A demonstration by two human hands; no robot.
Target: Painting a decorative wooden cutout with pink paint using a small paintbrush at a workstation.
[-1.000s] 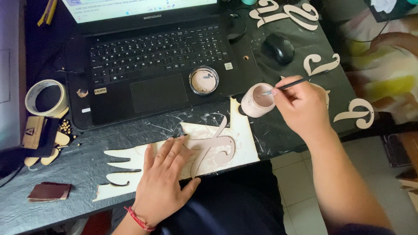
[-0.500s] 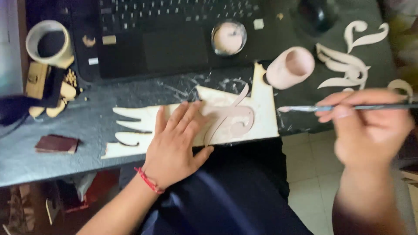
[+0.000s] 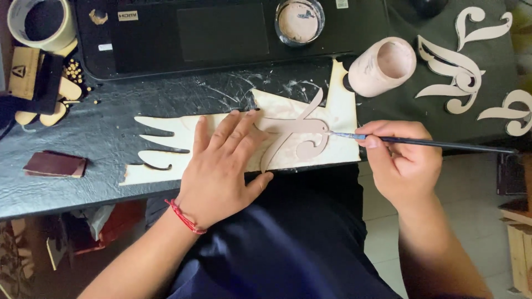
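The black laptop (image 3: 221, 33) is cut off at the top edge; the left hand (image 3: 221, 166), fingers spread flat, presses the curled pink-painted wooden cutout (image 3: 296, 135) onto a pale sheet (image 3: 343, 111); the right hand (image 3: 402, 163) grips a thin dark-handled paintbrush (image 3: 421, 143), its tip at the cutout's edge.

Pinkish-beige cutout letter (image 3: 293, 138) on a pale cream sheet (image 3: 166, 133), black desk (image 3: 83, 177), red string bracelet (image 3: 183, 217).
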